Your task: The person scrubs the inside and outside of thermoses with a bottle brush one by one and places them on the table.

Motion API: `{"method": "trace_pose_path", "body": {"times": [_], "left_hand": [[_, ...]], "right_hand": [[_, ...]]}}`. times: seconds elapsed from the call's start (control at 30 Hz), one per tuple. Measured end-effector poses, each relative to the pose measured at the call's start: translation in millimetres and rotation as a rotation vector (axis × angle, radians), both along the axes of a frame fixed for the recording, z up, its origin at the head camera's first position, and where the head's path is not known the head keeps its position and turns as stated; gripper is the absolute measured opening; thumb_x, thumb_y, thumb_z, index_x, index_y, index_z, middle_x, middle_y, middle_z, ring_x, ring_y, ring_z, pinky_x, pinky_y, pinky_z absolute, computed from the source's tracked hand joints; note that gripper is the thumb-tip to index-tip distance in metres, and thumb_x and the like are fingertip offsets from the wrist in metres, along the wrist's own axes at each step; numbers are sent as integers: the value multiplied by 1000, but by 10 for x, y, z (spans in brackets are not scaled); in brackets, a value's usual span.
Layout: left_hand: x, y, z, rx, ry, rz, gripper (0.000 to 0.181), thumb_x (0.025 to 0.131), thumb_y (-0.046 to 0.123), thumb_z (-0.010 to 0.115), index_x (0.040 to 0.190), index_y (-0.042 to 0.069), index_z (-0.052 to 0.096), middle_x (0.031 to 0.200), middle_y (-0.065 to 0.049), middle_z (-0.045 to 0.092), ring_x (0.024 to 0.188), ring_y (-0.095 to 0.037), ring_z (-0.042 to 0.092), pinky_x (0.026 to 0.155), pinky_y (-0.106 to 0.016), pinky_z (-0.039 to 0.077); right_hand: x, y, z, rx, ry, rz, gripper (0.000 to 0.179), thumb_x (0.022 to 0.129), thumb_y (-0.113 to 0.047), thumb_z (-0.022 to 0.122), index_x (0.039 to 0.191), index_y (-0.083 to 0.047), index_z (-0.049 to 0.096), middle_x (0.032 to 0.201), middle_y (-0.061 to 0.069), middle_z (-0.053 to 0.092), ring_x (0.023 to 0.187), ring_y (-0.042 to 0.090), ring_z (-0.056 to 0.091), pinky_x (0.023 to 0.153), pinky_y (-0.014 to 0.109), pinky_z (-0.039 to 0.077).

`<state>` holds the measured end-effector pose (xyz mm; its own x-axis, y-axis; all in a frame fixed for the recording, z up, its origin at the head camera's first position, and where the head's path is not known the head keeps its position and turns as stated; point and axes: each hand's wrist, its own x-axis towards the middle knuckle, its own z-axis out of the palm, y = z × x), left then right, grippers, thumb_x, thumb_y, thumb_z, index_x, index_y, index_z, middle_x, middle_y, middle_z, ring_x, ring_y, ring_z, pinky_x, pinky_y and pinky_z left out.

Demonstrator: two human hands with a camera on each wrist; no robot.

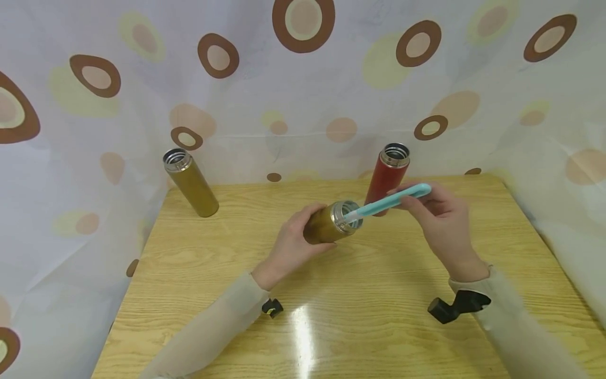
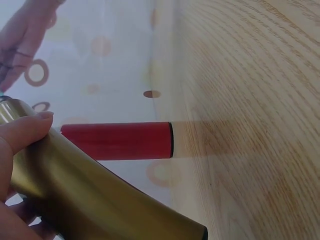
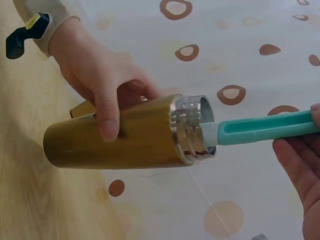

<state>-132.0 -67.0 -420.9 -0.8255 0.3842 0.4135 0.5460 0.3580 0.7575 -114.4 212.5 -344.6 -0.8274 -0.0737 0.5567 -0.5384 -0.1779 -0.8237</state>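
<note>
My left hand (image 1: 294, 238) grips a gold vacuum flask (image 1: 319, 227) round its body, lidless and tilted so its steel mouth faces right. In the right wrist view the thumb of that left hand (image 3: 100, 75) lies across the flask (image 3: 135, 142). From the right, my right hand (image 1: 447, 223) pinches the grooved teal handle of a bottle brush (image 1: 390, 201) between thumb and fingers. The white neck of the brush (image 3: 211, 134) goes into the flask's mouth; its head is hidden inside. In the left wrist view the gold flask (image 2: 100, 187) is held above the tabletop.
A red flask (image 1: 384, 181), lidless, stands upright behind the right hand. Another open gold flask (image 1: 191, 184) stands at the back left of the wooden table (image 1: 213, 263). A patterned white sheet (image 1: 265, 105) hangs behind the table and along its sides.
</note>
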Motion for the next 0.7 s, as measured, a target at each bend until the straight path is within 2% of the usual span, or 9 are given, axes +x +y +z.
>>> {"method": "trace_pose_path", "body": {"times": [0.1, 0.2, 0.4, 0.6, 0.7], "left_hand": [[0, 12, 3, 6, -2, -6, 80, 74, 9, 95, 143, 9, 54, 138, -8, 64, 126, -26, 61, 107, -47, 49], [0, 14, -3, 5, -8, -4, 80, 74, 9, 95, 142, 9, 54, 138, -8, 64, 127, -26, 60, 108, -47, 49], [-3, -19, -3, -7, -34, 2, 80, 75, 11, 95, 143, 9, 53, 140, -8, 63, 129, -25, 59, 109, -47, 48], [-4, -55, -1, -30, -46, 18, 80, 76, 11, 94, 144, 9, 53, 141, -8, 62, 130, -25, 58, 110, -47, 47], [-3, -52, 4, -39, -42, 28, 81, 75, 10, 95, 144, 9, 53, 141, -9, 62, 130, -27, 58, 110, -48, 47]], "right_hand": [[23, -36, -46, 91, -26, 1, 19, 95, 18, 61, 114, 20, 64, 108, 18, 75, 87, 23, 76, 89, 35, 61], [32, -42, -59, 126, -28, -8, 19, 95, 17, 62, 114, 18, 65, 108, 16, 76, 89, 21, 76, 89, 34, 61], [26, 11, -3, 23, -4, -34, 20, 94, 20, 61, 113, 22, 63, 104, 14, 77, 87, 21, 77, 89, 32, 61], [-1, 68, 90, -133, 54, -81, 17, 90, 25, 60, 107, 27, 63, 101, 20, 77, 89, 24, 76, 85, 31, 62], [-19, 62, 83, -168, 73, -101, 16, 91, 24, 59, 106, 28, 62, 100, 21, 77, 89, 25, 76, 83, 31, 62]]}}
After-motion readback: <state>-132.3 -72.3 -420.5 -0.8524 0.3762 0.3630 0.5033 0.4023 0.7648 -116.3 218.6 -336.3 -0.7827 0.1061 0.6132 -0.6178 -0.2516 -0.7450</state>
